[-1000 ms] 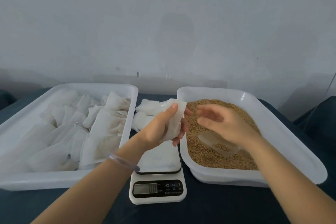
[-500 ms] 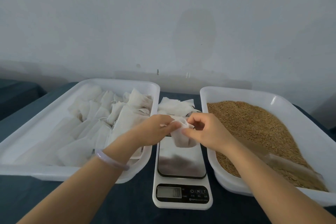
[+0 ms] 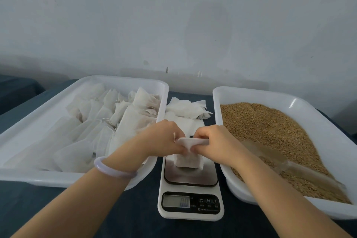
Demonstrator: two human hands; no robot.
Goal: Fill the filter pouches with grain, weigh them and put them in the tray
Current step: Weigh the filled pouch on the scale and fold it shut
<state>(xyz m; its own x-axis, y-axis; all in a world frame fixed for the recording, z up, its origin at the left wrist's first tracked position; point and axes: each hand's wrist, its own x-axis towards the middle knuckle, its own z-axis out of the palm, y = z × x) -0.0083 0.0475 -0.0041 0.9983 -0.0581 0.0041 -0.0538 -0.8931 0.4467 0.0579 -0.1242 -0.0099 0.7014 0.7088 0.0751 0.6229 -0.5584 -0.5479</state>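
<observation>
- Nearest to me, on the dark blue tabletop (image 3: 77, 216), the white digital kitchen scale (image 3: 190, 212) stands between two trays. Its display digits are too blurred for me to read.
- Just above its steel plate, the left hand (image 3: 164, 138) and the right hand (image 3: 214, 141) each pinch the top edge of the small white filter pouch (image 3: 188, 159), fingers curled round its rim from either side. The pouch hangs over the plate, and I cannot tell whether its bottom touches.
- My worry is the thin mouth. Pulled apart too hard, the fabric could tear, and if one pinch slips the mouth will fold shut before any grain goes in.
- Any weight my hands leave on the pouch while it rests on the plate would falsify the reading.
- Grain carried across from the right could scatter onto the plate or the tabletop, since the pouch opening is narrow.
- To the left, the large white plastic tray (image 3: 29, 177) holds many white pouches lying in overlapping rows.
- To the right, the second white plastic tray (image 3: 241, 91) holds a bed of golden-brown grain (image 3: 270, 121), with a translucent plastic scoop (image 3: 270, 153) lying on it.
- Farther back, between the trays, a loose heap of empty white pouches (image 3: 185, 110) lies on the tabletop.
</observation>
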